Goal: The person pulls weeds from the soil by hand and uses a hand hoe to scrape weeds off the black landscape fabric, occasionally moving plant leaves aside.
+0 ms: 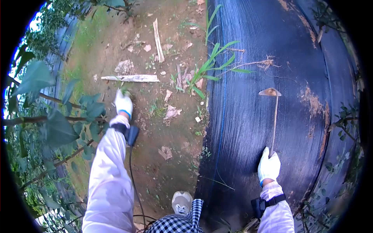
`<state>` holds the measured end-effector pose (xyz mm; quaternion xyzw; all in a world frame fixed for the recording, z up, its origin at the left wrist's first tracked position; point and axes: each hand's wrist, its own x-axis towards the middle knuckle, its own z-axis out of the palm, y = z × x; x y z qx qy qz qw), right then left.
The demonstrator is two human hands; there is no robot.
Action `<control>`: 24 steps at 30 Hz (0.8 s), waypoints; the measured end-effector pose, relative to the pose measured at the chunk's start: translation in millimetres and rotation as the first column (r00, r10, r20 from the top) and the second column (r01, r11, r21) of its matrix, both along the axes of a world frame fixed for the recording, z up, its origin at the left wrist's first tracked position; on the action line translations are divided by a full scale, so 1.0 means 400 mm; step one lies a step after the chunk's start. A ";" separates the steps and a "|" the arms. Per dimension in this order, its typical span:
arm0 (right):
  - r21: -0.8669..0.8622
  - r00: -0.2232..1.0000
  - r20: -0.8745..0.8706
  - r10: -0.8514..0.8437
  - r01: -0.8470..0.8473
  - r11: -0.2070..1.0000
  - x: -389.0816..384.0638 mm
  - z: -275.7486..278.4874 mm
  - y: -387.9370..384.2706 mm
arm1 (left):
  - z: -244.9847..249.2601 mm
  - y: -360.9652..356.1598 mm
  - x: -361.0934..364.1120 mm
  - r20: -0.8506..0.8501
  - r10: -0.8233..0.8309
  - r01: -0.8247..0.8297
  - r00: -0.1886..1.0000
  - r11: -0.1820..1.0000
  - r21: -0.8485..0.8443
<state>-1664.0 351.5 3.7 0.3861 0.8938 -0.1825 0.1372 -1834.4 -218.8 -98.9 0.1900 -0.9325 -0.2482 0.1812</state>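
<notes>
My left hand [123,103], in a white glove, reaches out over the bare soil with its fingers closed. A small tuft of green grass [125,91] shows at its fingertips, slightly blurred. Just beyond it lies a pale dry piece of wood [132,78]. My right hand [269,166], gloved as well, is wrapped round the handle of a small hoe [274,124]. The hoe's soil-stained metal blade [270,92] points away from me, over the black ground sheet [244,128].
Leafy branches [58,120] crowd in on the left, close to my left arm. A tall grassy weed [210,64] grows at the sheet's edge. Another wood strip [158,40] and dry leaves [172,112] litter the soil. A cable [132,174] hangs from my left wrist.
</notes>
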 end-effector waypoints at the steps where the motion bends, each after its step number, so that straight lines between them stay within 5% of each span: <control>1: 0.003 1.000 0.008 0.022 -0.022 1.000 0.005 0.004 0.006 | 0.041 0.067 0.015 0.189 0.008 -0.021 0.982 0.997 0.068; 4: 0.055 0.971 0.137 0.196 -0.205 0.977 -0.011 0.093 -0.018 | 0.097 0.182 0.009 0.338 -0.048 0.156 0.940 0.941 -0.299; 5: 0.324 0.912 -0.124 0.390 -0.335 0.885 -0.011 0.144 -0.045 | 0.079 0.171 -0.001 0.407 -0.167 0.314 0.898 0.891 -0.329; 6: 0.242 0.891 -0.192 0.411 -0.363 0.900 -0.016 0.210 -0.053 | 0.068 0.169 -0.008 0.452 -0.143 0.317 0.880 0.887 -0.335; 7: -0.017 0.893 -0.277 0.353 -0.372 0.928 -0.029 0.271 -0.054 | 0.046 0.158 -0.028 0.548 -0.099 0.315 0.831 0.895 -0.315; 8: -0.011 0.883 -0.302 0.359 -0.380 0.925 -0.031 0.347 -0.083 | 0.005 0.132 -0.026 0.486 -0.157 0.293 0.860 0.931 -0.217; 10: -0.477 0.849 -0.413 0.331 -0.511 0.715 -0.060 0.522 -0.086 | -0.126 0.023 -0.029 0.336 -0.341 0.334 0.878 0.939 0.079; 11: -0.511 0.768 -0.599 0.228 -0.585 0.630 -0.027 0.548 -0.109 | -0.066 0.108 -0.017 0.365 -0.318 0.195 0.875 0.922 0.336; 12: -0.552 0.696 -0.697 0.172 -0.674 0.490 -0.016 0.569 -0.133 | -0.206 0.003 -0.052 0.347 -0.315 0.326 0.884 0.945 0.027; 14: -0.599 0.640 -0.762 0.099 -0.755 0.266 -0.002 0.591 -0.155 | -0.213 0.026 -0.048 0.352 -0.374 0.356 0.858 0.927 0.118; 15: -0.611 0.637 -0.766 0.087 -0.763 0.210 0.006 0.592 -0.149 | -0.190 0.035 -0.027 0.376 -0.365 0.361 0.852 0.929 0.085; 17: -0.621 0.630 -0.773 0.079 -0.776 0.112 0.016 0.580 -0.174 | -0.192 0.055 0.004 0.245 -0.431 0.350 0.869 0.883 0.313; 19: -0.622 0.620 -0.780 0.079 -0.783 0.007 0.027 0.578 -0.190 | -0.046 0.174 0.058 0.301 -0.395 0.322 0.868 0.909 0.265; 21: -0.624 0.619 -0.781 0.082 -0.777 -0.080 0.024 0.572 -0.202 | -0.089 0.137 0.073 0.265 -0.363 0.331 0.893 0.930 0.158; 24: -0.604 0.593 -0.797 0.114 -0.780 -0.164 0.009 0.569 -0.215 | -0.076 0.172 0.108 0.200 -0.378 0.301 0.904 0.894 0.331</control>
